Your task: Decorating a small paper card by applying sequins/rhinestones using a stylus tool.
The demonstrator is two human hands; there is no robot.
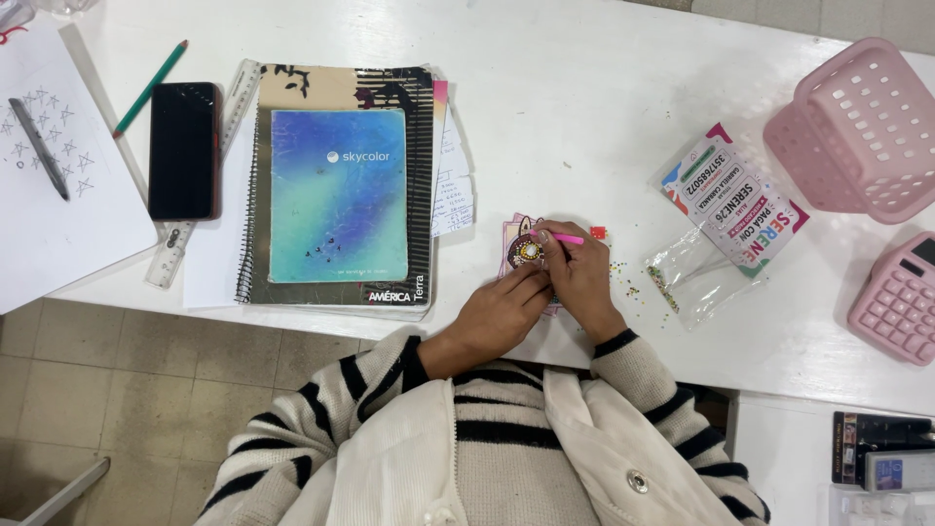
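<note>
A small pink craft card with a round beaded motif lies on the white table near the front edge. My right hand grips a pink applicator pen, its tip at the motif. My left hand rests flat on the card's lower edge, fingers pressing it down. Tiny loose beads are scattered just right of my right hand, beside a small red tray.
A clear plastic bag, a printed packet, a pink basket and a pink calculator sit at the right. At the left lie stacked notebooks, a black phone, a ruler, a green pencil and paper.
</note>
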